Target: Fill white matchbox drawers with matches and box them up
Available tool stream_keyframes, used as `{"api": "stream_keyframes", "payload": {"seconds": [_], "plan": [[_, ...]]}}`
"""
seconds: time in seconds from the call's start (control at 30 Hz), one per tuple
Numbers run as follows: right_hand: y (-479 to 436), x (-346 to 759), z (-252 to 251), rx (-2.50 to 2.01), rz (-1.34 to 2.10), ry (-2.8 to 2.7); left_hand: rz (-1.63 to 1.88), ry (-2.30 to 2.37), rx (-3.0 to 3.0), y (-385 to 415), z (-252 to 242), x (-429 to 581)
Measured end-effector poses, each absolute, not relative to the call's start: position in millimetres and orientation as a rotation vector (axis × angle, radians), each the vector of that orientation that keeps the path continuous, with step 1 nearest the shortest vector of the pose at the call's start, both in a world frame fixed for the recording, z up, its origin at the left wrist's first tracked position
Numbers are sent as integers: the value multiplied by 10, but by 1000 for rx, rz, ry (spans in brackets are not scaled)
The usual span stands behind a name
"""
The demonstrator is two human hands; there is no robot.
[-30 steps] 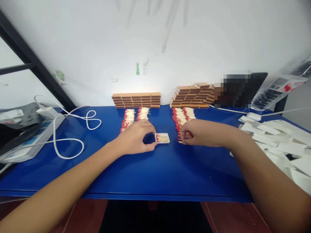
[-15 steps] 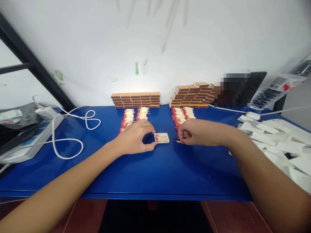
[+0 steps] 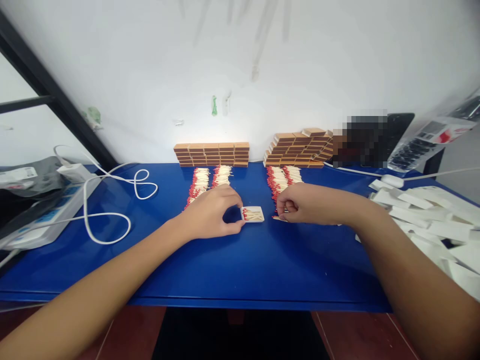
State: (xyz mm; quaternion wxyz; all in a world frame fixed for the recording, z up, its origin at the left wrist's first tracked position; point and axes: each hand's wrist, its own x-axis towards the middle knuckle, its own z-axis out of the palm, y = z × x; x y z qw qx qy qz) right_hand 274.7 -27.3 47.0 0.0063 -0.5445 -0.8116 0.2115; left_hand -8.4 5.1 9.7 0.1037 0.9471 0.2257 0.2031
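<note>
Between thumb and fingers, my left hand (image 3: 215, 212) grips the left end of a small white matchbox tray (image 3: 258, 219) lying on the blue table. Several red-tipped matches (image 3: 253, 214) lie in the tray, heads toward the left. To the tray's right, my right hand (image 3: 300, 205) pinches a match (image 3: 276, 217) low over the tabletop, its tip poking out leftward. Just behind this hand lie two rows of loose matches (image 3: 276, 177), partly covered by it. Two similar rows of matches (image 3: 200, 180) extend behind my left hand.
Stacked brown matchboxes (image 3: 212, 154) stand against the wall, with a second, less even stack of matchboxes (image 3: 300, 147) to the right. Many white trays (image 3: 431, 215) are heaped at the right. A white cable (image 3: 107, 242) and a power strip (image 3: 56, 220) lie at the left.
The whole view has shifted slightly. My left hand stays on the tray, and my right hand stays low beside the match rows with its fingertips pinched.
</note>
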Motion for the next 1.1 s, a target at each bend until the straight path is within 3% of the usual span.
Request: {"api": "stream_keyframes", "payload": {"seconds": [0.43,0.77,1.1], "plan": [[-313,2667,518,-1870,695,-2589,602,676,2788,69,78,-95],[-307,2663,497,-1624,728,-2513,603,683,2789,55,105,-82],[-278,2642,429,-1758,614,-2585,610,664,2783,61,82,-86]]}}
